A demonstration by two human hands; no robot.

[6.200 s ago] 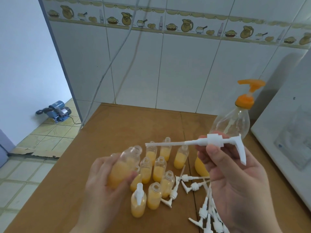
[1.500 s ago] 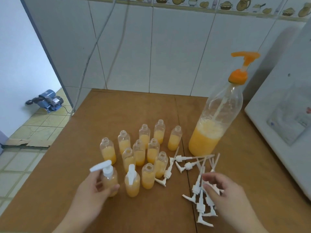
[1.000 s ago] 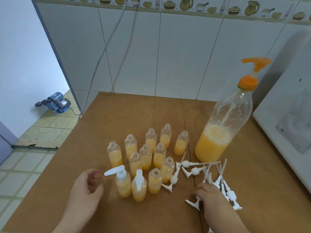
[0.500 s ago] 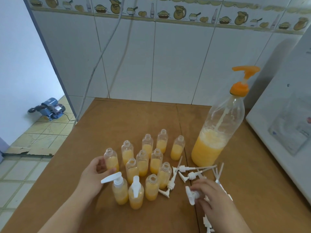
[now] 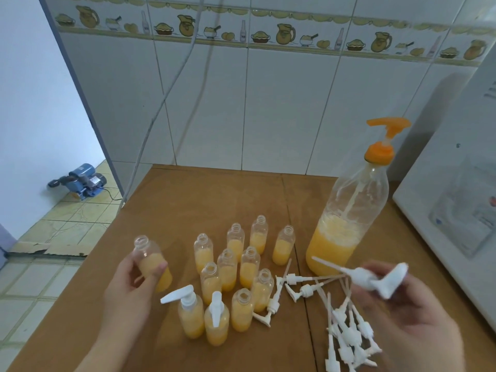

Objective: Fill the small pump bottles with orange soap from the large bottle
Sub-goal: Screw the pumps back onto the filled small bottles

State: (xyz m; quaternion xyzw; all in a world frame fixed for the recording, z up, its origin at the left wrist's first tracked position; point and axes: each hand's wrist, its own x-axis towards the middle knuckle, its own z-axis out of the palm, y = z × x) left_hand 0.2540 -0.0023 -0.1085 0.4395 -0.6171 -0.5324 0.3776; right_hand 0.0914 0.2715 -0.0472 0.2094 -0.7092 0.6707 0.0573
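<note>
Left hand [image 5: 126, 288] is gripping an open small bottle [image 5: 153, 260] part-full of orange soap, lifted and tilted left of the group; right hand [image 5: 410, 312] is pinching a white pump [image 5: 375, 279], tube pointing left, the hands well apart. Open bottles [image 5: 236, 264] are standing on the table [image 5: 188, 200], two capped bottles [image 5: 204, 315] in front, loose pumps [image 5: 346, 334] lying right. Large bottle [image 5: 349, 224] is standing behind them, upright.

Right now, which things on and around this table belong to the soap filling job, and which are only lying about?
Belong to the job:
- large bottle
- open small bottle in the left hand
- white pump head in the right hand
- standing small bottles
- loose pump heads

Lying about:
- blue water pump on the floor
- white appliance
- hanging cable
</note>
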